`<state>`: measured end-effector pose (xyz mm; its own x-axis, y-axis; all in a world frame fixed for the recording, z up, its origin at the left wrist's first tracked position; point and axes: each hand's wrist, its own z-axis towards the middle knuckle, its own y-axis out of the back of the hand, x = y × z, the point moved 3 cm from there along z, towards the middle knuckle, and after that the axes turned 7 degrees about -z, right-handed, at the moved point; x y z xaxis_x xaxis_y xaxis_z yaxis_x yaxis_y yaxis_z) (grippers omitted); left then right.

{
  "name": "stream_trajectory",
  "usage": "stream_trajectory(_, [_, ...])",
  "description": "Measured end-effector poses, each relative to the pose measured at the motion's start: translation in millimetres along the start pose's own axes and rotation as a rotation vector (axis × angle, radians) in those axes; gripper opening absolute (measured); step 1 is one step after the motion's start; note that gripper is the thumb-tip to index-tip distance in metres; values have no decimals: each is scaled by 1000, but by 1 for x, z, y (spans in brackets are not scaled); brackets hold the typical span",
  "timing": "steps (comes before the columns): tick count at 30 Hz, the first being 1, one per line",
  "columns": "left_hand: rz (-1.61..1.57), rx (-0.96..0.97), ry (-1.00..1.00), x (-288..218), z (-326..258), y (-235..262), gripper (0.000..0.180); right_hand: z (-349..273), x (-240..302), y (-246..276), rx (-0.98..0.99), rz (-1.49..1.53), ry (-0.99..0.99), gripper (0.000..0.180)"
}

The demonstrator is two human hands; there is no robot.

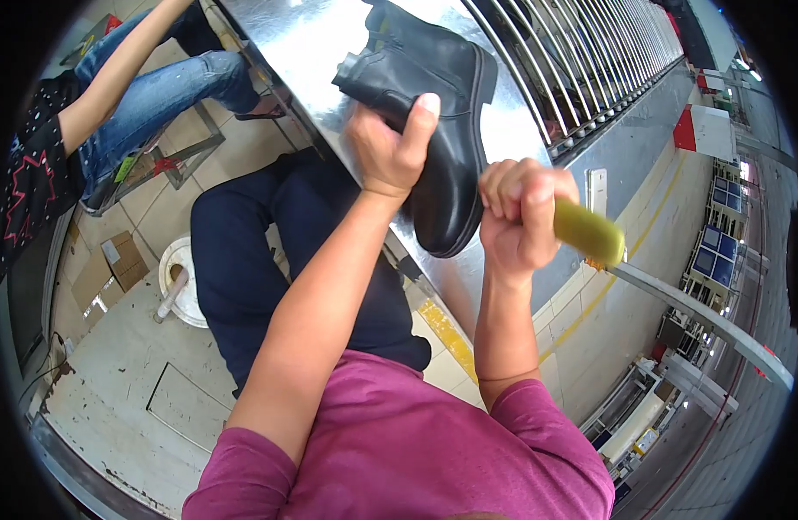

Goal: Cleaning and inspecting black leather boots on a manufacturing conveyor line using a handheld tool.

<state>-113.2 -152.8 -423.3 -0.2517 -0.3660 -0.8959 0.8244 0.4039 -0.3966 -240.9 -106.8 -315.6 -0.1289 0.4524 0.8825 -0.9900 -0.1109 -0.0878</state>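
A black leather ankle boot (447,152) lies over the metal tabletop, its toe toward me and its sole facing right. My left hand (390,143) grips the boot by its shaft, thumb on top and fingers wrapped beneath. Close to the sole edge near the toe, my right hand (525,212) is closed round a tool with a thick yellow-green handle (591,232). The handle sticks out to the right and is a little blurred; the tool's working end is hidden by my fist, so its kind does not show.
A shiny metal tabletop (286,35) carries a row of metal rollers (572,65) on its right. At left sits another person in jeans (169,91). A white tub (189,277) and a cardboard box (113,269) stand lower left. A metal rail (702,316) runs at right.
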Motion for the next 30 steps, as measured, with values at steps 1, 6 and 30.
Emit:
stream_trajectory(1, [-9, -4, -18, 3, 0, -1, 32, -10, 7, -3, 1, -66, 45, 24])
stream_trajectory(6, [-175, 39, 7, -10, 3, 8, 34, -62, 18, -31, 21, -245, 130, 21])
stream_trajectory(30, [439, 659, 199, -134, -109, 146, 77, -108, 26, 52, -472, 229, -439, 38])
